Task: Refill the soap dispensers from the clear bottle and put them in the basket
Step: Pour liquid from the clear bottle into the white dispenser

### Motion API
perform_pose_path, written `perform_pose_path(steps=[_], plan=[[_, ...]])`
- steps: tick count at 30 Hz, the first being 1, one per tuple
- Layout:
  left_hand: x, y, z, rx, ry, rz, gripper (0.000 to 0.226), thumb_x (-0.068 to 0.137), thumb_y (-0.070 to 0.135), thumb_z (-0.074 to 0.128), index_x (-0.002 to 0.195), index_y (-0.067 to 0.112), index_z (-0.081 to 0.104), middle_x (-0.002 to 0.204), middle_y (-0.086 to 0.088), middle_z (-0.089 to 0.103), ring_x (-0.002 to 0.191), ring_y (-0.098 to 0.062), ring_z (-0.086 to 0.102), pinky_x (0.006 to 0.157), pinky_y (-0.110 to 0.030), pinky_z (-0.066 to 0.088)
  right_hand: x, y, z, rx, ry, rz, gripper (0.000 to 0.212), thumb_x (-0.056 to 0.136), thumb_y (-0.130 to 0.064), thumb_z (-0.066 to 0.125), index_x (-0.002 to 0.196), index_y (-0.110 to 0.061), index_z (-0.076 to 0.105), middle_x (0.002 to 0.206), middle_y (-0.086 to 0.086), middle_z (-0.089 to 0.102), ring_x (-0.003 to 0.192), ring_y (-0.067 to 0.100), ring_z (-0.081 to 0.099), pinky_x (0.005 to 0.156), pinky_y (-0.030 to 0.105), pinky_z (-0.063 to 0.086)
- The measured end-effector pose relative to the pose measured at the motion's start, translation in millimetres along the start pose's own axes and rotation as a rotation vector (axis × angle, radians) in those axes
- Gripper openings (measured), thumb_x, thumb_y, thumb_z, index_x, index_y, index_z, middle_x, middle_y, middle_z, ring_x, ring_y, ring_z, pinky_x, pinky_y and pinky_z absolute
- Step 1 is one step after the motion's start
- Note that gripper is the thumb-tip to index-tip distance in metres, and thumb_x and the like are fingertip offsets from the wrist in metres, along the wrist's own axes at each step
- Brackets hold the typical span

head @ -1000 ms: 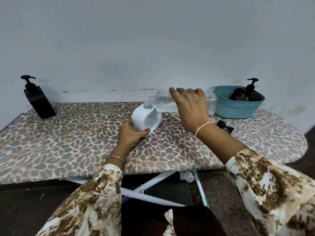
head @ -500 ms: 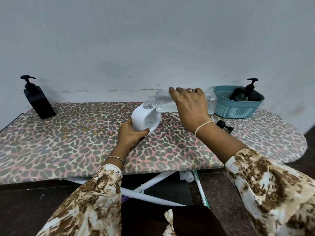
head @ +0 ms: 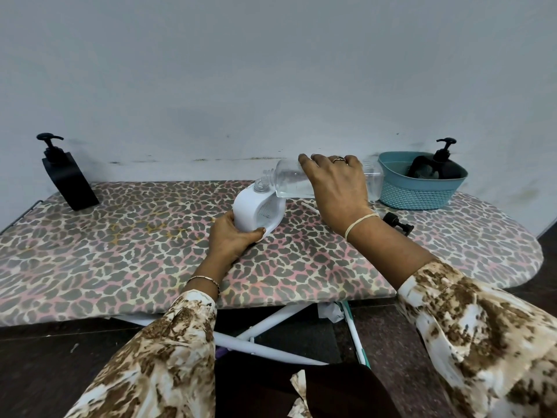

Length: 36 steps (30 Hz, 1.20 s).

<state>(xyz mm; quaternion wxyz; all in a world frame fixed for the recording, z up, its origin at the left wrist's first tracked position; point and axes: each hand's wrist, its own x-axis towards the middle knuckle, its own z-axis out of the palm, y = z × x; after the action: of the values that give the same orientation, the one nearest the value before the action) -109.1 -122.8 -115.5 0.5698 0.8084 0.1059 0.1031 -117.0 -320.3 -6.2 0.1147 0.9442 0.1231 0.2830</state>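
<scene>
My right hand [head: 336,188] grips the clear bottle [head: 291,179], which lies almost level with its open neck over the opening of a white soap dispenser [head: 256,211]. My left hand [head: 232,238] holds that dispenser by its lower left side on the ironing board [head: 120,245]. The dispenser's black pump [head: 398,226] lies loose on the board behind my right wrist. A black dispenser [head: 443,167] stands inside the teal basket [head: 419,191] at the far right. Another black dispenser [head: 64,176] stands at the board's far left.
The board has a leopard-print cover and stands against a pale wall. Its white legs [head: 271,324] cross underneath, over a dark floor. The board's rounded end [head: 524,257] is at the right.
The bottle's neck has dipped slightly lower toward the dispenser opening. Both hands stay where they were.
</scene>
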Motion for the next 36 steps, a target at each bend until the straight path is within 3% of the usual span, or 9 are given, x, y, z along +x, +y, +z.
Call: perform_pose_path(steps=[11, 36], plan=[[-1.7, 2.7, 0.0, 0.02, 0.008, 0.013, 0.062, 0.06, 0.016, 0.09, 0.114, 0.007, 0.061, 0.113, -0.009, 0.068, 0.101, -0.022, 0.065, 0.09, -0.036, 0.053, -0.1, 1.0, -0.6, -0.01, 0.002, -0.008, 0.064, 0.084, -0.004, 0.057, 0.142, -0.016, 0.033, 0.125, 0.008, 0.058, 0.104, 0.031, 0.06, 0.092, 0.042, 0.039], [0.0, -1.1, 0.5, 0.028, 0.017, 0.035, 0.06, 0.058, 0.016, 0.09, 0.111, 0.008, 0.063, 0.109, -0.009, 0.07, 0.096, -0.023, 0.067, 0.087, -0.042, 0.055, 2.2, 1.2, 1.5, -0.019, 0.014, -0.012, 0.064, 0.082, -0.003, 0.058, 0.14, -0.017, 0.035, 0.125, 0.006, 0.059, 0.104, 0.03, 0.061, 0.093, 0.042, 0.038]])
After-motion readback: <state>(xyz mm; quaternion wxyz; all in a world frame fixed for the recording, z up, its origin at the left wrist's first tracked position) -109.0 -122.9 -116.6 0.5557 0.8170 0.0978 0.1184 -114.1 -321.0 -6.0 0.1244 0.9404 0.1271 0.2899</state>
